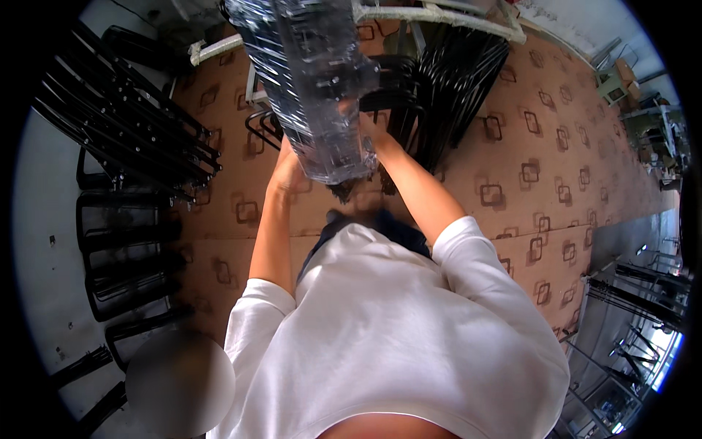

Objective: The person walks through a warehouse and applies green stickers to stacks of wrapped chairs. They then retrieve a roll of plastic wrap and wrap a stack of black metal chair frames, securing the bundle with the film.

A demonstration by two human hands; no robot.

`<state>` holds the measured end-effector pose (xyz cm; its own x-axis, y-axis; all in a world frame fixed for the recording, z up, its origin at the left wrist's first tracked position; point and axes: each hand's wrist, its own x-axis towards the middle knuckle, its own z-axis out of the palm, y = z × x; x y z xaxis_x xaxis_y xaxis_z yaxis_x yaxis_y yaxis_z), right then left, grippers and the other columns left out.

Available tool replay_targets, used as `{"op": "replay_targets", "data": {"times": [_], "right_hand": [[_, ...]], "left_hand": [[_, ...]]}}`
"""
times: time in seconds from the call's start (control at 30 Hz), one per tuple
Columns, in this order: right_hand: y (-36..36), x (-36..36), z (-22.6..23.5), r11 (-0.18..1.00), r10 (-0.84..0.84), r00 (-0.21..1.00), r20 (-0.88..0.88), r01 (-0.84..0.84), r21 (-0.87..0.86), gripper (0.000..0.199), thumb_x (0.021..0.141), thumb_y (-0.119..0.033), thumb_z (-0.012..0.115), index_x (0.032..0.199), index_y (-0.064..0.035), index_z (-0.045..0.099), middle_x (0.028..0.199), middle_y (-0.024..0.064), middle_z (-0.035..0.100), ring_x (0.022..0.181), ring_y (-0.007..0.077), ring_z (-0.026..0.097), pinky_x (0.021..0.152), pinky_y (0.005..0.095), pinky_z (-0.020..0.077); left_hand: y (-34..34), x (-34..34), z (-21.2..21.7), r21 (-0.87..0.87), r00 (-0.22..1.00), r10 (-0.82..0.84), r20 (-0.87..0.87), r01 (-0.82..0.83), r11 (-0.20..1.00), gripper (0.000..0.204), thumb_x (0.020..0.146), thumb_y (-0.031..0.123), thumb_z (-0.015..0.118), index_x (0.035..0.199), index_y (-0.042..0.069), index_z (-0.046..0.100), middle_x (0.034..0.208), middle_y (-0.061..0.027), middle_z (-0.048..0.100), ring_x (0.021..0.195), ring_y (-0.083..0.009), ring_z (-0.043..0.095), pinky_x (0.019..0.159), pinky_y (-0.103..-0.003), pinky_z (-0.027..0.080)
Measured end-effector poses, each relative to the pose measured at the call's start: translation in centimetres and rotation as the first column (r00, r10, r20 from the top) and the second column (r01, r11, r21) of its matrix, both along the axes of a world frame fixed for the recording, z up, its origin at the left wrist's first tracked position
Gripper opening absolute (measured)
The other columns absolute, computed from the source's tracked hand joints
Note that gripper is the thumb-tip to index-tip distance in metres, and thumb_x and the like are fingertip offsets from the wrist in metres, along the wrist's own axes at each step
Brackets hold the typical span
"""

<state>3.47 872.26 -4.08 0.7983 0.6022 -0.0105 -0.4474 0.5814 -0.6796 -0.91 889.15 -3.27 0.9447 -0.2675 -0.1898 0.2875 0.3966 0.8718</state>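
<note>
While raised, both hands (289, 172) grip plastic-wrapped bundle (314, 88).

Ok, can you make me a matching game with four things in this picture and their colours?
Things:
1. plastic-wrapped bundle, gripped by left hand and right hand
2. T-shirt
3. metal frames
4. floor covering

Colours:
A. brown with square patterns
B. clear and shiny
C. black
D. white

Pairs: 1-B, 2-D, 3-C, 4-A
</note>
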Motion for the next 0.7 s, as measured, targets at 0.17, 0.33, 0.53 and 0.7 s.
{"op": "replay_targets", "data": {"times": [0.17,0.33,0.53,0.7], "right_hand": [[-1.9,-0.7,4.7,0.986,-0.118,0.985,0.122,0.131,-0.1,0.029,0.087,-0.017,0.042,0.107,0.0,0.055,0.106,0.0097,0.057,0.093,0.0178,0.057,0.081,0.0293,0.0449],[-2.7,-0.3,7.0,0.954,-0.286,0.912,0.292,0.299,0.003,0.029,0.086,-0.019,0.041,0.1,0.0013,0.057,0.095,0.0106,0.06,0.081,0.0196,0.06,0.07,0.0311,0.0487],[0.2,-0.8,7.3,0.913,-0.403,0.908,-0.113,0.39,-0.121,0.035,0.09,-0.026,0.031,0.099,-0.0023,0.055,0.088,0.0065,0.06,0.074,0.0158,0.058,0.068,0.0267,0.0474],[-0.9,2.3,4.4,0.943,-0.323,0.946,0.006,0.323,-0.08,0.041,0.091,-0.031,0.033,0.099,0.0027,0.055,0.094,0.0163,0.06,0.081,0.0235,0.06,0.073,0.0393,0.051]], "left_hand": [[-0.3,0.8,-0.7,0.104,0.988,0.146,0.058,-0.151,0.983,0.055,0.076,0.014,0.064,0.123,0.003,0.038,0.114,-0.0062,0.05,0.103,-0.0142,0.049,0.086,-0.027,0.041],[0.3,1.7,-2.1,0.254,0.949,0.098,0.299,-0.178,0.951,0.056,0.076,0.016,0.063,0.123,0.0,0.037,0.12,-0.009,0.046,0.11,-0.0163,0.044,0.095,-0.029,0.032],[2.9,1.0,-8.3,-0.042,0.939,0.207,0.276,-0.203,0.978,0.066,0.076,0.036,0.063,0.123,-0.002,0.036,0.117,-0.0105,0.047,0.108,-0.0193,0.045,0.093,-0.032,0.035],[4.0,-4.8,-8.2,-0.107,0.94,0.25,0.233,-0.231,0.967,0.097,0.066,0.067,0.057,0.131,0.003,0.027,0.125,-0.0126,0.044,0.115,-0.0257,0.044,0.095,-0.041,0.038]]}}
